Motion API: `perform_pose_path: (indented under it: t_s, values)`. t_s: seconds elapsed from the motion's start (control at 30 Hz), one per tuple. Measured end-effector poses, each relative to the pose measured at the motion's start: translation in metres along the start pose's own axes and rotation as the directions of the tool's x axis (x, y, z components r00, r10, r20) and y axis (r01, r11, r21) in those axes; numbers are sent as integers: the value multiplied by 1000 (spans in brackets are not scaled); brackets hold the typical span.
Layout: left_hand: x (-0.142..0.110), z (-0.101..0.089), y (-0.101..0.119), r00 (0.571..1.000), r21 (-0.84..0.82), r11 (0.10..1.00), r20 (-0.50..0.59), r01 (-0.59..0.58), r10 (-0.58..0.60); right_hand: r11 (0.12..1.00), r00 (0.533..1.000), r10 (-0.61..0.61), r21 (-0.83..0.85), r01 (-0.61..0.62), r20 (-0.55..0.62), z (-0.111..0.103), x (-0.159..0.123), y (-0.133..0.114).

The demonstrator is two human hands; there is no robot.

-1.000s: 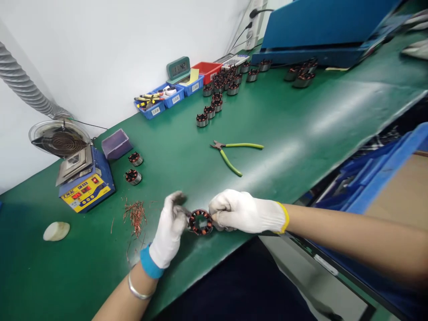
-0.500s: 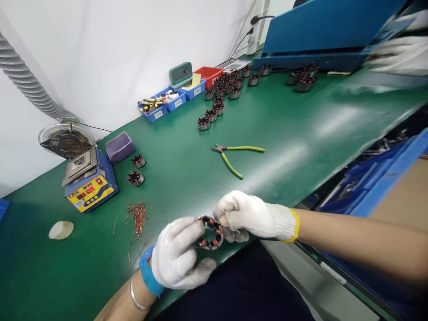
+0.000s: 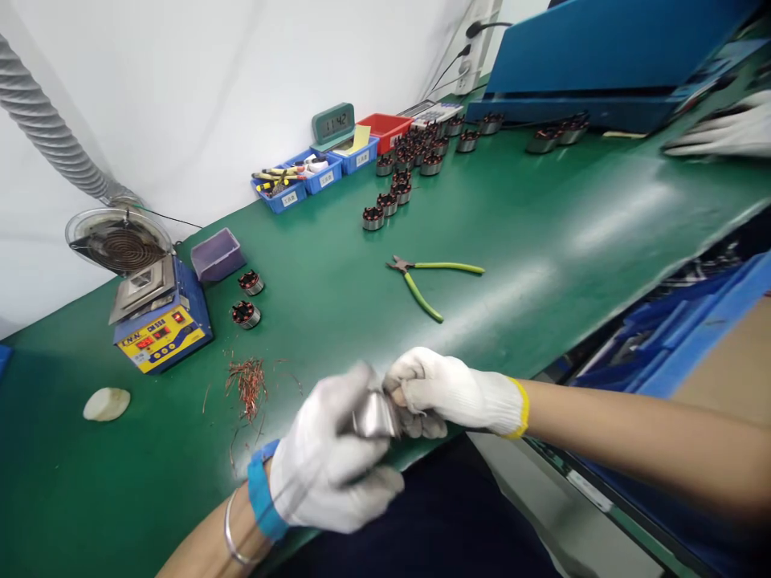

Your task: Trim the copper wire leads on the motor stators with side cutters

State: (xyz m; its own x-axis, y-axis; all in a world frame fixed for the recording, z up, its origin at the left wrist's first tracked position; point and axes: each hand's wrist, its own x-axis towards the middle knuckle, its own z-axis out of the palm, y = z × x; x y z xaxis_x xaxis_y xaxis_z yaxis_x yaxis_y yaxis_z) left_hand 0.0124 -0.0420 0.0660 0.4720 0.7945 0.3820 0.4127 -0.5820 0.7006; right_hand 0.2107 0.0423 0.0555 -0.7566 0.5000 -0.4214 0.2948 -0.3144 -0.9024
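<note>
In white gloves, both hands meet at the table's front edge around a motor stator, blurred by motion, its shiny metal outer side toward me. My left hand, with a blue wrist strap, grips it from the left between fingers and thumb. My right hand is closed at its right end, thumb and fingers pinched together; a bare fingertip pokes through the glove. Whatever else sits in that pinch is hidden. Green-handled cutting pliers lie spread beyond my hands. Copper wire clippings are heaped to the left.
Two stators stand beside a purple bin and a blue-yellow solder pot. More stators cluster at the back near blue tool trays and a red tray. Another person's gloved hand rests at far right.
My left hand has turned the stator, so its metal side shows instead of the coil ring. My right hand stays closed at its edge. The other person's hand has shifted.
</note>
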Motion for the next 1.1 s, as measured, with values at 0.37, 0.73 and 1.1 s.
perform_pose_path:
  t_s: [0.37, 0.73, 1.1]
  values:
    - [0, 18, -21, 983, 464, 884, -135, -50, 126, 1000, 1000, -4, -8, 4, -24, 5, 3, 9]
    - [-3, 27, -29, 952, 433, 890, -306, 143, -4, -16, 655, -709, -934, 356, 262, -12, -3, -2]
    - [-5, 26, -45, 960, 408, 891, -261, 201, -97, 166, 869, -468, -950, 264, 160, -18, -1, -5]
